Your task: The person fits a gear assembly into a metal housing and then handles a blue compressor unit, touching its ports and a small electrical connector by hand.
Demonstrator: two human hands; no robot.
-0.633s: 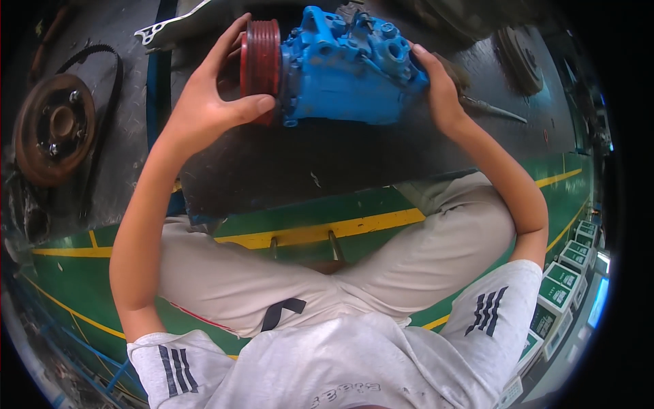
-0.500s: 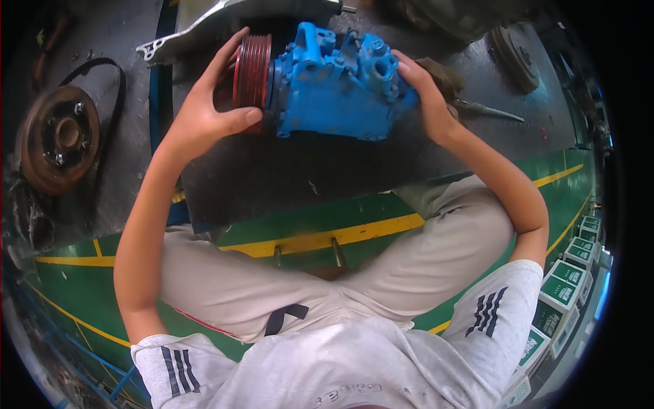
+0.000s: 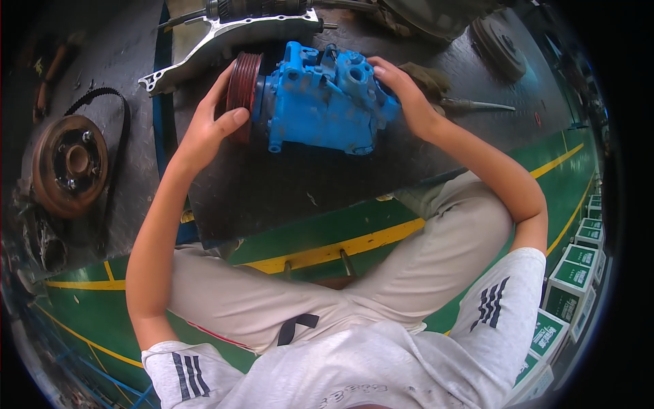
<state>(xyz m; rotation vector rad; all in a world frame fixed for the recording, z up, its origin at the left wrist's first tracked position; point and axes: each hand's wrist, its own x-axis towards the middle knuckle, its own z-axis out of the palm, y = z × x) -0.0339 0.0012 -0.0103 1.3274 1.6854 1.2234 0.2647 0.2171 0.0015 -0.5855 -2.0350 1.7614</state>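
A blue-painted compressor (image 3: pixel 320 112) with a red grooved pulley (image 3: pixel 246 92) on its left end is held level between my two hands, over the dark workbench. My left hand (image 3: pixel 212 126) grips the pulley, thumb across its near face and fingers round the far side, partly hidden. Against the compressor's right end, my right hand (image 3: pixel 409 99) is wrapped, its index finger along the top edge near a round port; the other fingers are hidden behind the body. Whether the underside touches the bench I cannot tell.
A rusty round pulley (image 3: pixel 70 165) and a black toothed belt (image 3: pixel 125 123) lie at left. Behind stands a silver metal casing (image 3: pixel 204 51) with a geared shaft (image 3: pixel 259 8). A pointed metal tool (image 3: pixel 477 105), a cloth (image 3: pixel 426 80) and a disc (image 3: pixel 501 48) are at right. Boxes (image 3: pixel 569 279) line the floor.
The compressor and both hands sit slightly lower and further left in the picture. The view itself has shifted, with more of the geared shaft showing behind. Both hands keep their hold.
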